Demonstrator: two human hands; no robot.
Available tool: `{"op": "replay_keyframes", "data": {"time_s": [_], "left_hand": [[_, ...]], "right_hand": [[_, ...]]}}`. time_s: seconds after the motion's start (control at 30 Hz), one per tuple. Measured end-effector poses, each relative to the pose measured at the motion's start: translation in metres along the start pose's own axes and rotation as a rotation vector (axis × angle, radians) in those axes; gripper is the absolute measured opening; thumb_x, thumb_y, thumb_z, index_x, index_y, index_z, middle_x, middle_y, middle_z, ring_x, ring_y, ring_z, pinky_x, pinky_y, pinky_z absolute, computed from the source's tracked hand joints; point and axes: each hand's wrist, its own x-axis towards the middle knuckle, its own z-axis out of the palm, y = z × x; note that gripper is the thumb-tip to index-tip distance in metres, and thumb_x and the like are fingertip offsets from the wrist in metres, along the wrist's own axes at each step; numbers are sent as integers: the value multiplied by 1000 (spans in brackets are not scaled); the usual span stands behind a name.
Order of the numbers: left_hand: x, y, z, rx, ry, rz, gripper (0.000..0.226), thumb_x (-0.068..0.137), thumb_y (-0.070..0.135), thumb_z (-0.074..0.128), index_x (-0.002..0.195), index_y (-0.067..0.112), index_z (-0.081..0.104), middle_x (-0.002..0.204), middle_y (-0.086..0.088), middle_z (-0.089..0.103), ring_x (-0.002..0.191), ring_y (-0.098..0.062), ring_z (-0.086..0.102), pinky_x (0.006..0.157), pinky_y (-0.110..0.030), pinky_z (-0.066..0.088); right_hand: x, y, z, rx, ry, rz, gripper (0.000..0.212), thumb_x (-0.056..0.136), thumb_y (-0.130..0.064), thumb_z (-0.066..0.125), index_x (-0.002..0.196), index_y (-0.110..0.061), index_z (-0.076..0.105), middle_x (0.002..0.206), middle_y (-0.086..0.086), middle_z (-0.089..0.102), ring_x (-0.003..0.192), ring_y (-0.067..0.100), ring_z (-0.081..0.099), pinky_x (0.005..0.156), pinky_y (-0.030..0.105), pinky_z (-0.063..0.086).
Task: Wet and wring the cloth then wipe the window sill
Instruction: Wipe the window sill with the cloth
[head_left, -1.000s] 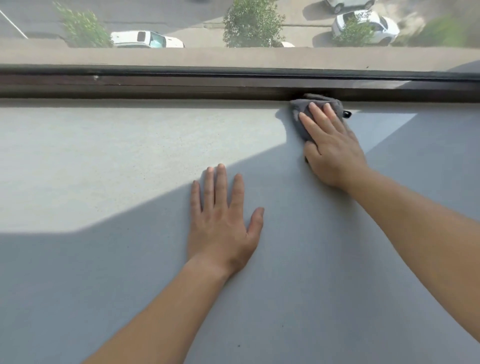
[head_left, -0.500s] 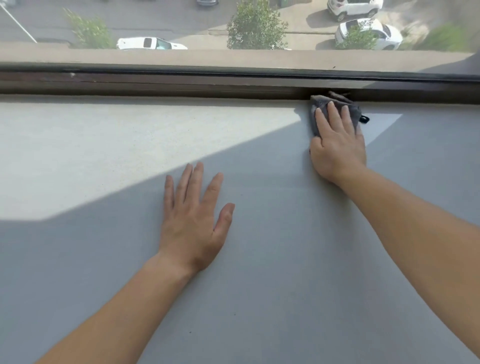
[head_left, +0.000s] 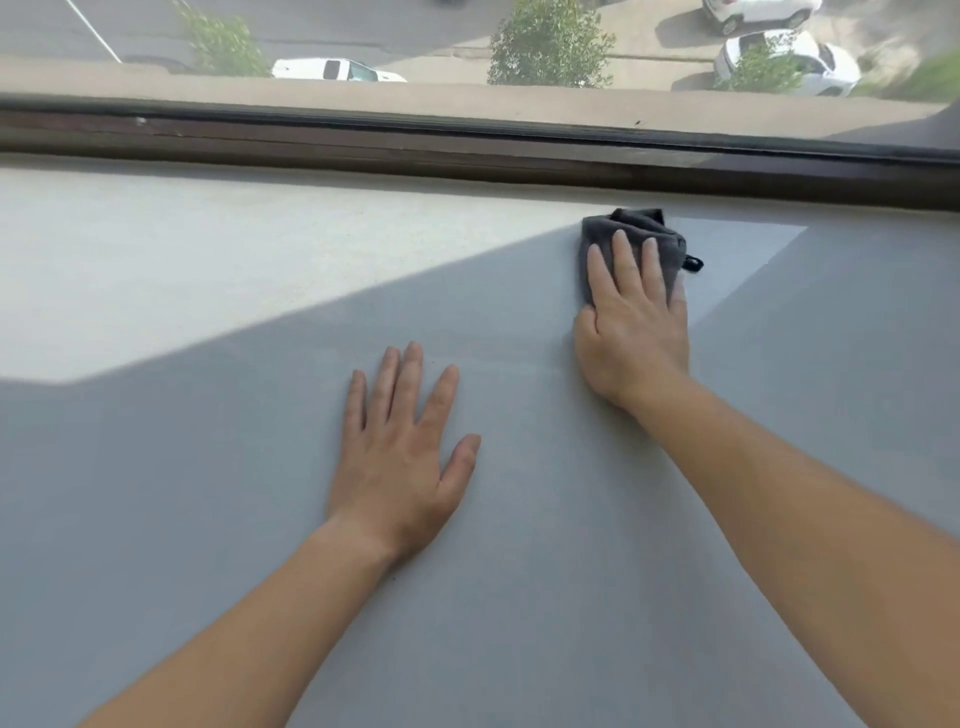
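Cloth, grey and bunched, under flat right hand, left hand splayed on smooth matte sill.

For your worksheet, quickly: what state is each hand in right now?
Left hand: open, flat on the window sill.
Right hand: open, straight fingers pressing the grey cloth.

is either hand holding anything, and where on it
Nothing is gripped. The right hand presses flat fingers on top of the cloth; the left hand lies flat on the sill.
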Motion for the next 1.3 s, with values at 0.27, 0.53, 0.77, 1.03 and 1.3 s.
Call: {"op": "replay_keyframes", "data": {"time_s": [0.27,0.53,0.77,1.03,1.3], "left_hand": [[-1,2,-2,11,5,-11,73,93,60,20,157,26,20,167,-7,2,153,-20,-7,122,-49,-3],[-1,2,-4,21,-10,-20,75,90,63,15,157,28,17,167,-6,-1,153,-20,-10,122,-48,-6],[-2,0,-3,9,-32,-11,80,89,68,5,157,28,14,167,-6,-5,152,-19,-14,121,-48,-9],[-9,-1,-14,-125,-49,16,85,85,69,11,153,21,27,166,-9,9,153,-21,-3,121,-49,-9],[-116,22,-17,-218,-88,13,81,86,67,11,151,24,33,165,-6,12,152,-17,-3,121,-43,-12]], "right_hand": [[-32,34,1,-61,-45,-243,68,93,-37,21,161,-28,18,170,-5,3,156,16,-6,126,41,-3],[-101,-17,23,-22,-20,-331,69,92,-37,25,159,-24,22,170,0,11,157,23,1,125,50,6],[-90,33,8,-23,-52,-38,71,91,-36,17,162,-28,10,170,-6,-5,155,16,-11,125,38,-8],[-200,-3,29,-39,-92,-376,68,91,-33,29,159,-25,27,169,-3,11,156,19,1,125,47,5],[-221,-13,33,-4,1,-60,72,89,-33,22,161,-22,18,170,0,4,156,22,-4,125,48,1]]}}
